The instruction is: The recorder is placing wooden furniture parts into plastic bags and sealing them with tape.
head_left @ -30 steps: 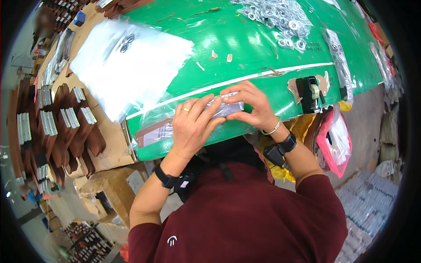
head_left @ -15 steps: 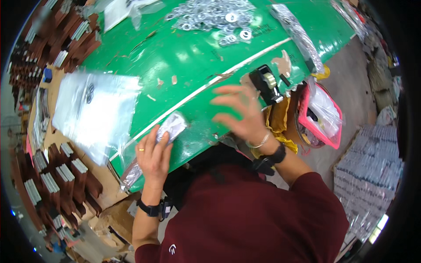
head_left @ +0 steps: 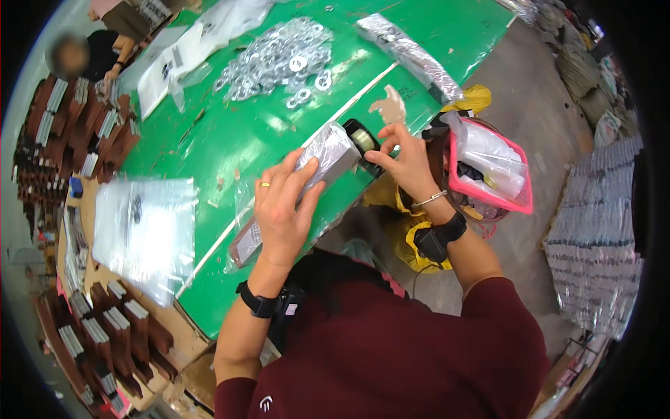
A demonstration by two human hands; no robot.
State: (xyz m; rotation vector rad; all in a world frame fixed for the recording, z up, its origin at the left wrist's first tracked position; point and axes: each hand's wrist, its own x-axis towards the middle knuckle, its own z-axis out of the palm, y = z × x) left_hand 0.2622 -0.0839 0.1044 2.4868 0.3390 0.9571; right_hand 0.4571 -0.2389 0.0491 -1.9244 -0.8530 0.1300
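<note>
My left hand [head_left: 283, 209] is closed over a long, narrow package [head_left: 331, 155] in clear plastic, with a silvery-grey top. The package lies slanted along the near edge of the green table, and its far end touches or nearly touches a black tape dispenser [head_left: 361, 137] holding a pale yellowish roll. Close by, my right hand [head_left: 408, 164] is at the dispenser's near side, thumb and fingers curled together. Whether tape is between them is too small to make out.
Metal rings [head_left: 279, 59] are heaped on the green table [head_left: 230, 150]. Flat clear bags [head_left: 146, 230] lie at left, another wrapped bundle [head_left: 412, 59] at the far right edge. A pink basket [head_left: 527, 188] stands right of the table. Brown pieces [head_left: 105, 328] stack at left; a person [head_left: 112, 56] is beyond.
My left hand has brought the package right and up to the tape dispenser. My right hand, spread in the air before, has come down to the dispenser with curled fingers. The view has shifted.
</note>
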